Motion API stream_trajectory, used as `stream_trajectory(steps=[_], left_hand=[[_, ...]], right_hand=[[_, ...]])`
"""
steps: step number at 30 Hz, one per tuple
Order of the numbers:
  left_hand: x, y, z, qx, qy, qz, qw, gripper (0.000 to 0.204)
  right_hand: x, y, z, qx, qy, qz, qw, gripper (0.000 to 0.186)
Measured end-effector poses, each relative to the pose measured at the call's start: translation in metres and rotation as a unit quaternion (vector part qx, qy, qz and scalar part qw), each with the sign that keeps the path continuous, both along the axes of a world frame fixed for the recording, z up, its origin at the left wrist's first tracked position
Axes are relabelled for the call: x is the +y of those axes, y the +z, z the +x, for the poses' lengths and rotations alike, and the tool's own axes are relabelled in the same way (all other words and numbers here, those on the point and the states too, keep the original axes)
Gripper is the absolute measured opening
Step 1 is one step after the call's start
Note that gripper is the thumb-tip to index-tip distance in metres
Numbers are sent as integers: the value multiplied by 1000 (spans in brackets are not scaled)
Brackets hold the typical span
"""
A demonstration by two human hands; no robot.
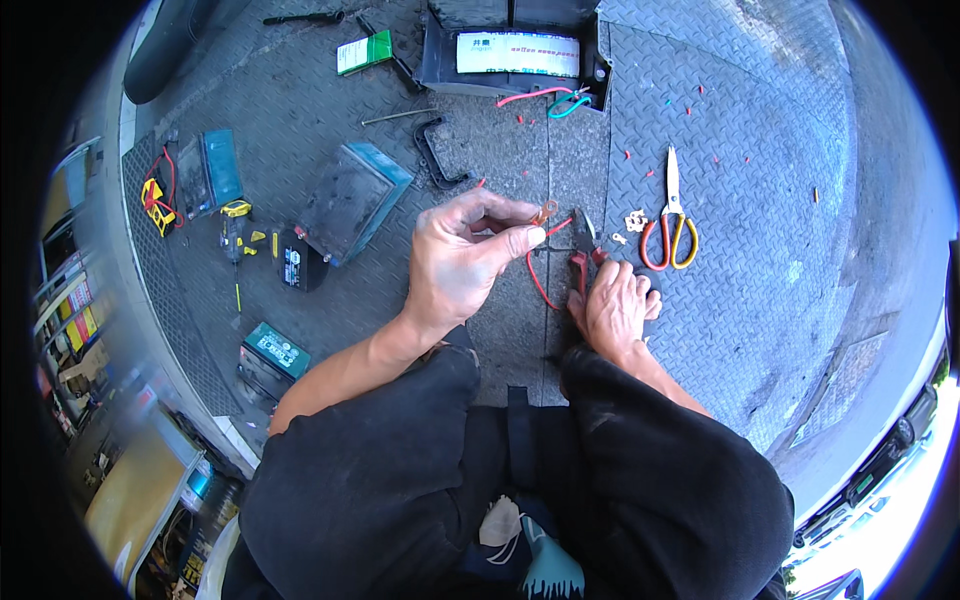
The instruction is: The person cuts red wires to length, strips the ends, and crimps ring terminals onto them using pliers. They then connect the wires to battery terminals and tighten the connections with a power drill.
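Grey tread-patterned floor (780, 150) spreads across the head view, bending at the rim, with a crowded strip of goods (85, 330) along the far left. Above its middle stands an open black case (602, 85) with a white packet (518, 55) inside; red and green wires (568, 106) hang at its front edge. To the left lie several dark, teal-topped blocks (350, 205), a black handle-shaped piece (432, 155) and a green-and-white box (364, 53). Near the centre, the left hand (465, 255) pinches a copper ring terminal (548, 208) between thumb and fingers, a short red wire end (561, 227) pointing from the fingertips toward the cutting pliers. Below it, a red wire (540, 284) curves over the floor. The right hand (618, 305) is curled around the red-handled cutting pliers (586, 235); whether their tips touch the wire end cannot be told. Just right of them lie small copper terminals (635, 220), then scissors (673, 185) with one red and one yellow handle.
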State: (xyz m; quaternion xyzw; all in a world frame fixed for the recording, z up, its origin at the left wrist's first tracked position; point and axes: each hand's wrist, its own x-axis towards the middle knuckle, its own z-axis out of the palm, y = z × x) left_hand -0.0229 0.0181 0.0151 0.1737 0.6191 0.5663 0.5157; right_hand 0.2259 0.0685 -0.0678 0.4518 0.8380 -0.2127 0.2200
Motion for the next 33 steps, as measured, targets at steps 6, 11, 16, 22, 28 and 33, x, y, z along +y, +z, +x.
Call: stream_trajectory(steps=[6,11,16,22,28,33], left_hand=[[-2,5,-1,11,38,67,997,16],[-4,9,-3,-56,47,72,995,16],[-2,16,-4,-49,53,92,993,16],[10,25,-4,-30,15,102,994,17],[20,31,2,-45,27,108,993,12],[20,29,3,154,13,125,980,16]], right_hand=[[-8,-9,5,6,43,79,996,58],[-5,-14,5,-30,73,54,995,51],[47,25,2,76,-296,-295,905,38],[54,93,6,445,-385,-617,523,76],[54,108,-2,372,-282,-490,737,79],[60,106,-4,392,-87,-379,834,70]])
